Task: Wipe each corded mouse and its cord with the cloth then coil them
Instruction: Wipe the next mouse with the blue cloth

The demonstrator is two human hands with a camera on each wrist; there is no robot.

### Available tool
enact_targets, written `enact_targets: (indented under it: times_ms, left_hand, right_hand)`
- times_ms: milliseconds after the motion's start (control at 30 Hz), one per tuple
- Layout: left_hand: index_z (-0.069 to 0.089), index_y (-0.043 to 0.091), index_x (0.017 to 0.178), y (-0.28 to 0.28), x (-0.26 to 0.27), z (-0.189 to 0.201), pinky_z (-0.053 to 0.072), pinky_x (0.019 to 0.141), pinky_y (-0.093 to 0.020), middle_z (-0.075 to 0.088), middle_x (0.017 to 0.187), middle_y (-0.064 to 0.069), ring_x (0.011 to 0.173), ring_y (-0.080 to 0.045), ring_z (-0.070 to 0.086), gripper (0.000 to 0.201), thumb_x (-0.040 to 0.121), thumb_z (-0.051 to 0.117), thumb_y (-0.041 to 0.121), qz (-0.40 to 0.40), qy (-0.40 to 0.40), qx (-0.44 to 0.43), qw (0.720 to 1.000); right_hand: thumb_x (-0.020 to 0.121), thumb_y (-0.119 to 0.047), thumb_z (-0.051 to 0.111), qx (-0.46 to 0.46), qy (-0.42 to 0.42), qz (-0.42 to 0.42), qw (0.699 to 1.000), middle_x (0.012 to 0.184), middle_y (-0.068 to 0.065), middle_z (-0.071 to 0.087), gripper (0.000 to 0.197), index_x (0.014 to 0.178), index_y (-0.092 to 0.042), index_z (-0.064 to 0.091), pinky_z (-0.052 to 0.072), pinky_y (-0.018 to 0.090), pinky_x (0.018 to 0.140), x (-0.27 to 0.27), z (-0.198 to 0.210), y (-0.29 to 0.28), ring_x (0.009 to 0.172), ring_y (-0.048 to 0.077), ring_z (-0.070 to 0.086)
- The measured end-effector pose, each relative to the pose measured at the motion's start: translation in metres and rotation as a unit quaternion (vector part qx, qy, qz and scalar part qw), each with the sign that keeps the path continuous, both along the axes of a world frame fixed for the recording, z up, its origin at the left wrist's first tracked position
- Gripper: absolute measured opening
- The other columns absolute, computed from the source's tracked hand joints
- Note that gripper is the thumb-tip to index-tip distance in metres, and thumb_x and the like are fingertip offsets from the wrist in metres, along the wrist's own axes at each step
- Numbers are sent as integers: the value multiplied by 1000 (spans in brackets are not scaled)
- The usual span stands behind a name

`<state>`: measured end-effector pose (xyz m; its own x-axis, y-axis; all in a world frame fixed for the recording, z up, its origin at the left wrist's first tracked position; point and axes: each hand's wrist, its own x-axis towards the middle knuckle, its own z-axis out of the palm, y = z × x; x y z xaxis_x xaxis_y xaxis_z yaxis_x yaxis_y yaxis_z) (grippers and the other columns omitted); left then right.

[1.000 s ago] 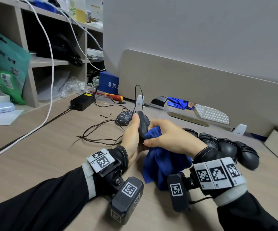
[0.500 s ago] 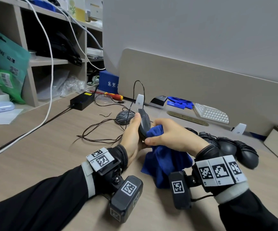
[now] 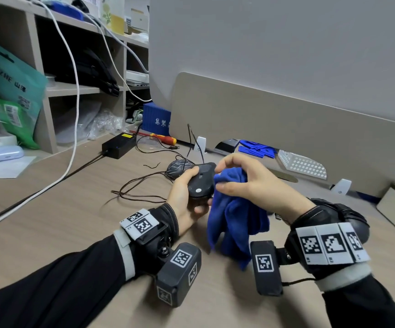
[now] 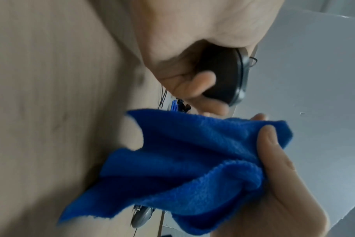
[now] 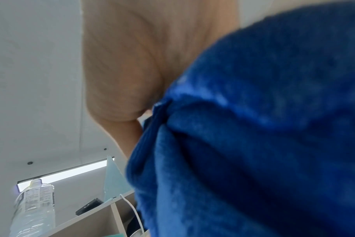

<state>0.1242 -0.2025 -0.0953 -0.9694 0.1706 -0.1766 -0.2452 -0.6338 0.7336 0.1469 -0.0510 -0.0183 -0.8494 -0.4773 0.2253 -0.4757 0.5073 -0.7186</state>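
- Nearest us, the blue cloth (image 3: 236, 216) hangs from our right hand (image 3: 251, 185) down to the desk (image 3: 50, 209); that hand's grip is closed on it, thumb and curled fingers pinching its bunched upper part, with the index finger lifted.
- Just left of the cloth, our left hand (image 3: 187, 197) has its grip wrapped round a black mouse (image 3: 202, 183), thumb on one side and fingers beneath; the mouse is held above the desk with its flat underside turned up, touching the cloth's top edge.
- From the left wrist view, the fingertips (image 4: 205, 80) curl over the mouse's rounded shell.
- The mouse's cord (image 3: 193, 143) rises from its far end and loops back down behind the cloth.
- Beyond the cloth and left, a second mouse with a web pattern (image 3: 178, 168) sits on the desk, its brown cord (image 3: 139, 188) lying loose to its left.
- To the right of the cloth, behind our right wrist, more dark mice (image 3: 355, 223) lie close together, mostly hidden.
- Farther off from the cloth, a black power brick (image 3: 118, 145) and a red-and-yellow screwdriver (image 3: 163, 138) lie near the shelving.
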Motion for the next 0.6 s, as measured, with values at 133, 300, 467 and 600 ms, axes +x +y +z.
enact_targets:
  times_ms: [133,300,467,600]
  left_hand:
    - [60,16,74,2,0,-3,30,33,-15,55,55,3,39,-10,49,29,95,54,34,7,-10,4,1000]
    - [61,12,81,4,2,-2,30,32,-16,53,59,-2,39,-12,47,25,94,56,34,-40,-24,12,999]
    - [60,13,89,1,-2,-4,23,25,-15,51,62,-3,33,-12,43,23,94,55,35,-58,-25,10,998]
    - [63,16,102,6,-5,-10,28,52,-25,54,83,-6,62,-17,49,41,75,73,44,-55,-28,-5,998]
  right_hand:
    - [81,-17,81,35,42,9,998,85,-15,64,25,94,-21,60,47,17,74,1,-4,-9,80,-1,60]
    - [69,-47,84,120,84,-59,988,81,-12,59,39,88,-27,55,46,28,70,-3,-11,-5,74,3,51]
    - [77,-31,83,90,72,-31,993,82,-9,61,28,87,-25,58,47,28,74,-5,-7,6,76,4,53]
    - [66,-50,86,143,80,-83,983,78,-7,56,47,85,-24,52,45,34,68,-2,-14,-8,71,8,47]
